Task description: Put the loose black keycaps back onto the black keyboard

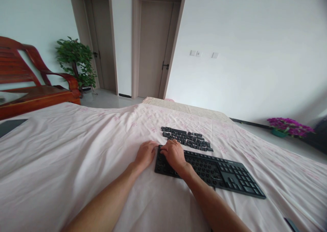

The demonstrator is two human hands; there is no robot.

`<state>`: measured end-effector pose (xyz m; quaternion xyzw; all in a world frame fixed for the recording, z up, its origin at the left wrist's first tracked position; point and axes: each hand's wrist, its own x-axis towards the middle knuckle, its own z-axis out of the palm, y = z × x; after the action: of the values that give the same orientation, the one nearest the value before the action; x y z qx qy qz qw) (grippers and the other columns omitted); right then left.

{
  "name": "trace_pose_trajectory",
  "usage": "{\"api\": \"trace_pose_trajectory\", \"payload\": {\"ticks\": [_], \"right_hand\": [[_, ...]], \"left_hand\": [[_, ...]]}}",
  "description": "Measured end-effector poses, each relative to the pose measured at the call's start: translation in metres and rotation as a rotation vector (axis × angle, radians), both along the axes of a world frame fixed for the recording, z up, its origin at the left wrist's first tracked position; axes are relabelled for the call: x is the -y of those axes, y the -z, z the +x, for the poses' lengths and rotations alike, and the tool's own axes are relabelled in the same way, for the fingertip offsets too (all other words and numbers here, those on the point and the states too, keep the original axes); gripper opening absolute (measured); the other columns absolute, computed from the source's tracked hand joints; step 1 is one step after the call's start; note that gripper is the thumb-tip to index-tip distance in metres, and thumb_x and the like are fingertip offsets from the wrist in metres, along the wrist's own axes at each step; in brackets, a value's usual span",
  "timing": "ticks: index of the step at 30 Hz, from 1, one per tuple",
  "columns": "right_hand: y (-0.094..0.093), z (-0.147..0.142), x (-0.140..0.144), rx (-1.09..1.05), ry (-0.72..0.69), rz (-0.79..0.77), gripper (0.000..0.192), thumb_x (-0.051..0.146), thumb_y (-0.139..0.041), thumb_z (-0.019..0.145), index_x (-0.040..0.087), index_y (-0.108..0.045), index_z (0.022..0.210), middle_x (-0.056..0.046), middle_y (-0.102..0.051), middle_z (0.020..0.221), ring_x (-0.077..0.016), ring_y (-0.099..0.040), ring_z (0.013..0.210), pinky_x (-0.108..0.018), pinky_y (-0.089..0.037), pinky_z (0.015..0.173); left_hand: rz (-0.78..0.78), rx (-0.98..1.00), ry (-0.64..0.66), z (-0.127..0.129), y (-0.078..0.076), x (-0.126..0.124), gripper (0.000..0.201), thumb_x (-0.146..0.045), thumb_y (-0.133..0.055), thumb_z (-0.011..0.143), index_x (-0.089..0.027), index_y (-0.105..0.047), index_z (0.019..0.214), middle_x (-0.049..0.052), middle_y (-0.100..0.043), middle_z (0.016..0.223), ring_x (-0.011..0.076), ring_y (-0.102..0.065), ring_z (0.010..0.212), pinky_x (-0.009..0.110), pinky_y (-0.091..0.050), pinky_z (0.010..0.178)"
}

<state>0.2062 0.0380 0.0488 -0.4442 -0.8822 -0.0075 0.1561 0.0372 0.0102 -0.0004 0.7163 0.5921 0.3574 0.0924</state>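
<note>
A black keyboard [219, 173] lies on a pale pink sheet [76, 150], with many key sockets bare. Just beyond it, several loose black keycaps [187, 138] are laid out in rows. My right hand [174, 153] rests on the keyboard's left end, fingers curled down onto it. My left hand [146, 153] sits on the sheet against the keyboard's left edge, fingers bent toward the far corner. Whether either hand pinches a keycap is hidden.
A red wooden bench [30, 85] stands at the left, with a green potted plant [75, 62] behind it. Two doors [153, 48] are at the back. Purple flowers [288, 126] sit on the floor at right. A dark object [291, 223] lies at the lower right.
</note>
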Motion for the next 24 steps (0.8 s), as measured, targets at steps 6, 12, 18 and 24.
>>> {"api": "trace_pose_trajectory", "payload": {"ticks": [6,12,18,24], "right_hand": [[-0.003,-0.004,0.002,0.061,-0.039,0.037,0.017,0.030,-0.060,0.087,0.024,-0.074,0.080,-0.006,-0.065,0.089,-0.0218,-0.050,0.093,-0.031,-0.035,0.081],[-0.011,-0.006,0.002,0.145,-0.108,0.054,0.020,0.027,-0.058,0.088,0.019,-0.072,0.077,-0.009,-0.065,0.089,-0.0230,-0.049,0.093,-0.033,-0.036,0.082],[-0.015,-0.013,0.006,0.233,-0.103,0.097,0.019,0.018,-0.054,0.087,0.016,-0.072,0.079,-0.012,-0.065,0.093,-0.0245,-0.049,0.096,-0.035,-0.036,0.081],[-0.009,-0.015,0.010,0.223,-0.055,0.083,0.022,0.018,-0.051,0.088,0.016,-0.071,0.078,-0.010,-0.064,0.092,-0.0239,-0.049,0.094,-0.035,-0.035,0.078]], "left_hand": [[0.010,-0.026,0.028,0.001,-0.004,0.001,0.039,-0.004,-0.046,0.078,-0.019,-0.070,0.105,0.006,-0.070,0.110,0.0199,-0.060,0.105,0.033,-0.040,0.101],[-0.003,-0.035,0.029,0.002,-0.005,0.002,0.035,-0.006,-0.046,0.080,-0.019,-0.070,0.102,0.006,-0.069,0.105,0.0203,-0.060,0.102,0.033,-0.041,0.098],[-0.033,-0.044,0.035,0.002,-0.006,0.002,0.034,-0.009,-0.045,0.082,-0.020,-0.070,0.102,0.006,-0.069,0.106,0.0204,-0.058,0.104,0.033,-0.038,0.099],[-0.066,-0.048,0.024,0.003,-0.008,0.002,0.033,-0.010,-0.046,0.082,-0.020,-0.070,0.102,0.005,-0.069,0.109,0.0211,-0.058,0.106,0.034,-0.038,0.100]]}}
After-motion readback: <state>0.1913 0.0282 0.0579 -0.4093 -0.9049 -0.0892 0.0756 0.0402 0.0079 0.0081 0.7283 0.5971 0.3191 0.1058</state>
